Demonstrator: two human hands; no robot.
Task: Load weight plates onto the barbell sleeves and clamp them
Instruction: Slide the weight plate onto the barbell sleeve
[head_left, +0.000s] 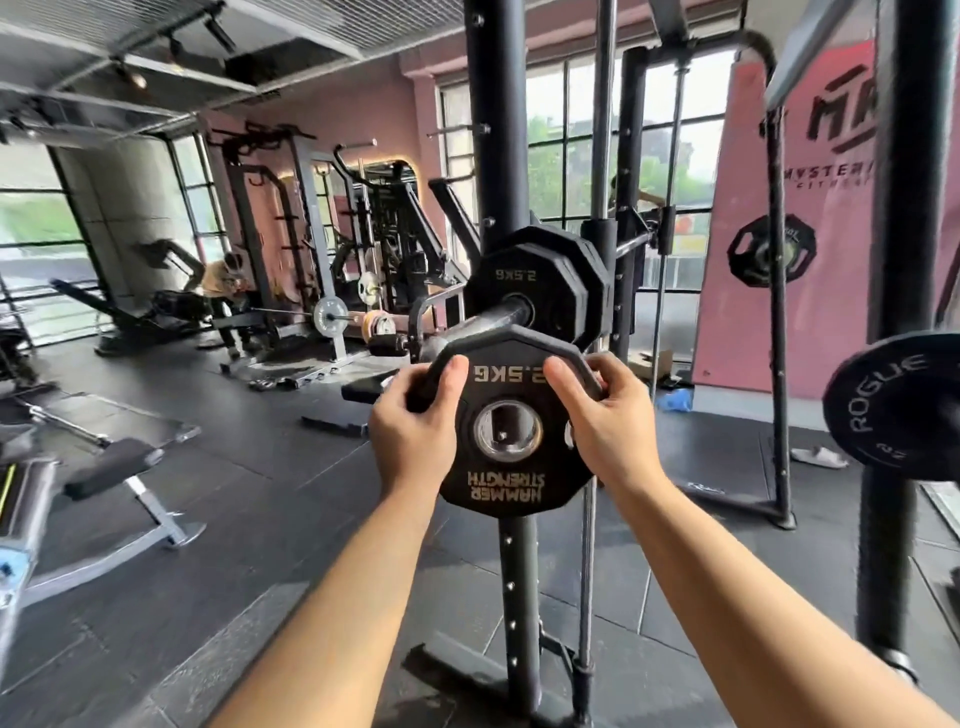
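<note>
I hold a black 2.5 kg plate, marked Hammer Strength upside down, flat towards me in front of the barbell sleeve. My left hand grips its left edge and my right hand grips its right edge, thumbs on the face. The plate's centre hole sits below the sleeve's end. Another black 2.5 kg plate is on the sleeve, with a larger plate behind it.
The black rack upright rises behind the sleeve, and its post stands below my hands. A Rogue plate hangs on a post at the right. A bench stands at the left, with other gym machines and a person beyond.
</note>
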